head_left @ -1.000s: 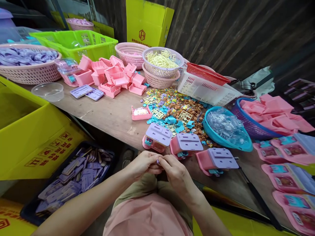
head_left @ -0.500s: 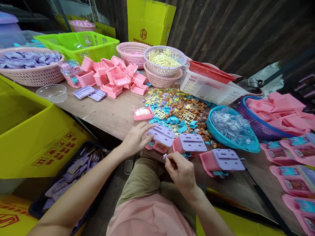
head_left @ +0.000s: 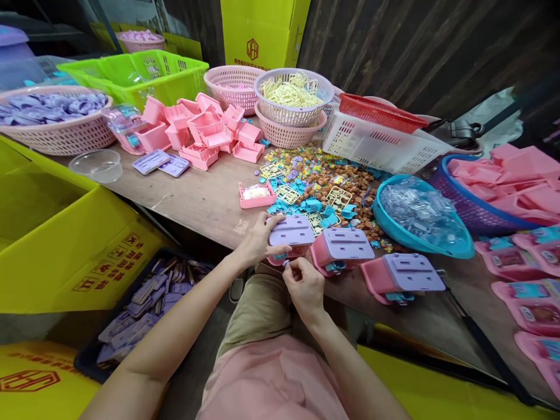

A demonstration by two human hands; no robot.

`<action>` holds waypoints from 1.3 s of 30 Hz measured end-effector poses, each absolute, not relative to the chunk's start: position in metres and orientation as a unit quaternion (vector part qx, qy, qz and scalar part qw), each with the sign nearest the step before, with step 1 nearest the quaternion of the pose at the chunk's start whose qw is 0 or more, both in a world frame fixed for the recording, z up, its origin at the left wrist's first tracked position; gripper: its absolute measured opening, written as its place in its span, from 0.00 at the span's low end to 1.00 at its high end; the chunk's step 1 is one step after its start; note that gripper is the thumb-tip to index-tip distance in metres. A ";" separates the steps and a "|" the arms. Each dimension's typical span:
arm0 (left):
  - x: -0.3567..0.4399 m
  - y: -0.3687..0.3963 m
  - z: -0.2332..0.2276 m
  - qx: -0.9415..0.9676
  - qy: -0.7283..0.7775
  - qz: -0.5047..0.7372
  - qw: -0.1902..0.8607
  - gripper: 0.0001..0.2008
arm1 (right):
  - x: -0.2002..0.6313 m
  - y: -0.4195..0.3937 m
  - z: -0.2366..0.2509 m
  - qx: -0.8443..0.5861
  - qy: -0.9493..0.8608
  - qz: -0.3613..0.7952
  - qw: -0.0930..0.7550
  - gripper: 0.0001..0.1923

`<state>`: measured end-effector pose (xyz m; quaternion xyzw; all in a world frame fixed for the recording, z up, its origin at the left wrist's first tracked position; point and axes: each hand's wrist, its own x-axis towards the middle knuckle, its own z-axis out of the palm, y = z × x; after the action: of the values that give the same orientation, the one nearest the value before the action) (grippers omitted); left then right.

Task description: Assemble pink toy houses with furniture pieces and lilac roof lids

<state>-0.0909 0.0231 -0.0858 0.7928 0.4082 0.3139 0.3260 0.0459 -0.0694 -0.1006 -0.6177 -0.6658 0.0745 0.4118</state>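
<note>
At the table's front edge stands a pink plastic toy box with a purple slotted top point(head_left: 292, 231). My left hand point(head_left: 257, 240) is closed round its left end, fingers on the top and thumb on the near side. My right hand point(head_left: 306, 287) pinches a small purple plastic piece point(head_left: 286, 263) close to the near face of that box. Whether the piece touches the box is hard to tell. Just right of it stand a second purple-topped box point(head_left: 347, 245) and a third point(head_left: 413, 273), each with blue bits at the front.
Loose brown, blue and yellow small parts point(head_left: 345, 186) lie heaped behind the boxes. A blue basin point(head_left: 466, 248) of clear pieces is at right. A black-handled tool point(head_left: 490, 350) lies by the right edge. A pink tray point(head_left: 258, 201) and pink shells point(head_left: 214, 131) sit farther back.
My right hand has moved the small purple piece left and up, nearer the toy box. My left hand has shifted from lying beside the box to gripping its end. The view has turned slightly.
</note>
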 end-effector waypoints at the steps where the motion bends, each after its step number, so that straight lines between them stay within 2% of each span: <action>1: -0.091 0.023 -0.085 0.796 0.406 0.307 0.327 0.33 | 0.045 -0.069 -0.102 -0.616 -0.667 0.067 0.414 0.10; 14: -0.087 0.021 -0.083 0.795 0.418 0.307 0.316 0.29 | 0.028 -0.067 -0.119 -0.623 -0.655 -0.023 0.428 0.11; 26: -0.087 0.021 -0.085 0.793 0.412 0.316 0.318 0.27 | 0.019 -0.063 -0.120 -0.643 -0.632 0.026 0.432 0.10; 31: -0.095 0.020 -0.081 0.825 0.400 0.280 0.285 0.26 | 0.042 -0.068 -0.092 -0.610 -0.682 0.069 0.397 0.09; 33: -0.099 0.023 -0.079 0.845 0.411 0.257 0.226 0.25 | 0.080 -0.069 -0.064 -0.579 -0.725 0.096 0.359 0.06; 34: -0.100 0.026 -0.078 0.854 0.419 0.245 0.187 0.25 | 0.105 -0.070 -0.047 -0.570 -0.742 0.106 0.335 0.08; 37: -0.091 0.040 -0.076 0.886 0.400 0.220 0.081 0.30 | 0.191 -0.072 0.000 -0.593 -0.768 0.126 0.206 0.30; 39: -0.078 0.046 -0.070 0.911 0.386 0.131 0.054 0.32 | 0.241 -0.071 0.018 -0.640 -0.754 0.130 0.072 0.45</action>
<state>-0.0781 0.0460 -0.0705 0.9115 0.3860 0.1314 0.0542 0.2408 -0.0711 0.0180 -0.6397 -0.7540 0.1301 0.0723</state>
